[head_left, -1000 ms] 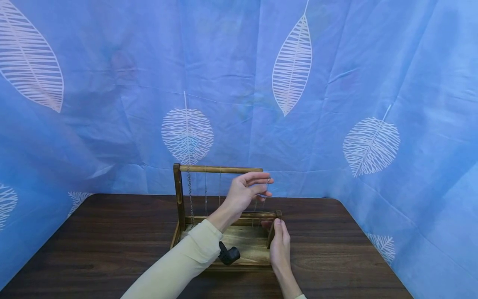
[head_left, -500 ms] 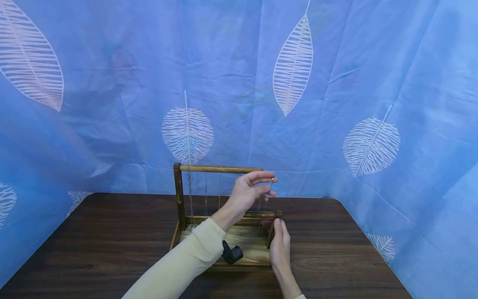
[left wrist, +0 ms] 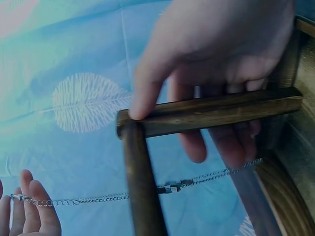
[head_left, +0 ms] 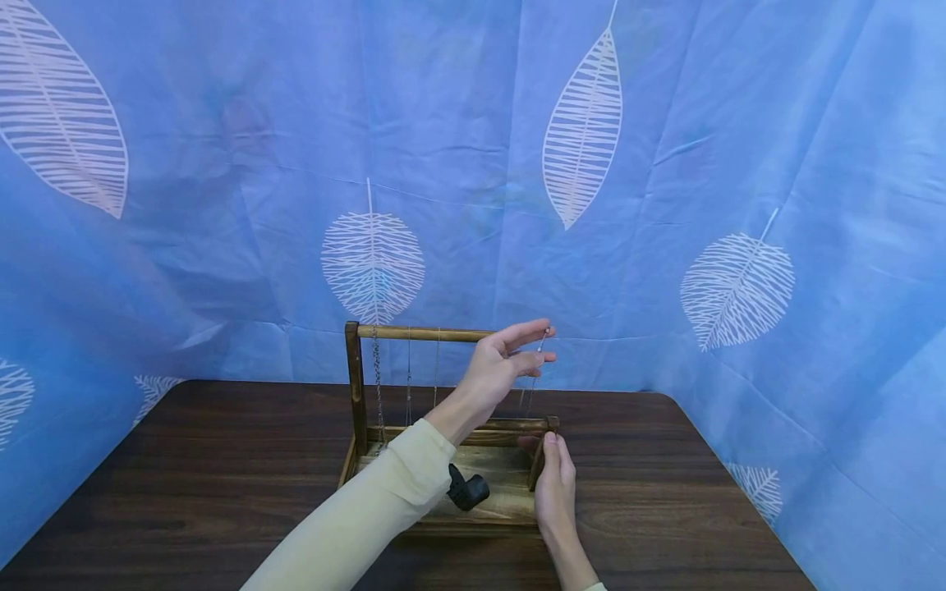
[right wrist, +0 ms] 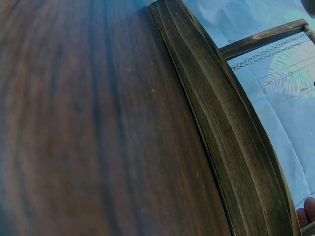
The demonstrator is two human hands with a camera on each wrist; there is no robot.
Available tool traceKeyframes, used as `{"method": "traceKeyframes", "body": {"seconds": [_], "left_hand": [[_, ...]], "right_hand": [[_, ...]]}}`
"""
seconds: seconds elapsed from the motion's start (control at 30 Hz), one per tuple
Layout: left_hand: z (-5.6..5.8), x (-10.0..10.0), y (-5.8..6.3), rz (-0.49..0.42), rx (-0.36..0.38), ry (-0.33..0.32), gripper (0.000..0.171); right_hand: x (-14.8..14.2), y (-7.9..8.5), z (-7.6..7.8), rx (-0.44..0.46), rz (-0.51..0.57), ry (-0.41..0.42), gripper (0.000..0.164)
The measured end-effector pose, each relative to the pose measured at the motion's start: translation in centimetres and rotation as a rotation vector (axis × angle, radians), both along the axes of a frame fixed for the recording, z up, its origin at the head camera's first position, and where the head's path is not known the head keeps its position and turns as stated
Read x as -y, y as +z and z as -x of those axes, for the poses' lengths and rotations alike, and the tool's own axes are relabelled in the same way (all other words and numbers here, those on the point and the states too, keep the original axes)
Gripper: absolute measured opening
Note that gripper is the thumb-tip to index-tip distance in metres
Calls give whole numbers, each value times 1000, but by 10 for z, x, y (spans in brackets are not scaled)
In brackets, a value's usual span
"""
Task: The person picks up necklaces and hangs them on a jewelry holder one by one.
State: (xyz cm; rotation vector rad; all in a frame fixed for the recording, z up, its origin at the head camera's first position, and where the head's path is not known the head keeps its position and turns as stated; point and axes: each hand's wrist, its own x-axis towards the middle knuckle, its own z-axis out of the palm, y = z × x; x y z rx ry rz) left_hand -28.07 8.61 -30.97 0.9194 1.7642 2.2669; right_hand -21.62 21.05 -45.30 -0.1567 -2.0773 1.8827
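Observation:
A wooden jewellery stand [head_left: 510, 492] has a tall bar and a lower bar [head_left: 510, 424] above its tray base. Thumb and fingers of my left hand [head_left: 495, 369] pinch a silver chain [left wrist: 171, 189] at one end, above the lower bar's right end. The chain hangs down past that bar, with small metal pieces partway along it in the left wrist view. My right hand [head_left: 556, 484] grips the short right post [left wrist: 211, 114], thumb in front and fingers behind. In the right wrist view only a few fingertips [right wrist: 309, 210] show at the corner.
Several thin chains [head_left: 378, 382] hang from the tall bar [head_left: 421, 334] left of my left hand. A black wrist camera [head_left: 467, 488] hangs beneath the left wrist. The stand is on a dark wooden table [head_left: 222, 468], before a blue leaf-patterned curtain [head_left: 473, 164].
My left hand has moved up and slightly right, lifting the chain, so more of it shows below the fingers. The right hand stays on the post.

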Motion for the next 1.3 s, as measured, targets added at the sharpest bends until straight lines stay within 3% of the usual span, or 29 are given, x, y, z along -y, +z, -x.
{"method": "traceKeyframes", "body": {"seconds": [0.4,0.7,1.03,1.3], "left_hand": [[0,-4,12,1,18,-48,55],[1,2,10,-7,4,-44,57],[1,16,9,-15,18,-28,58],[3,29,5,-35,30,-18,59]], "right_hand": [[0,2,-1,10,-6,5,80],[0,2,0,-3,4,7,79],[3,-1,0,-98,0,-12,59],[4,0,0,-106,3,-27,56]]}}
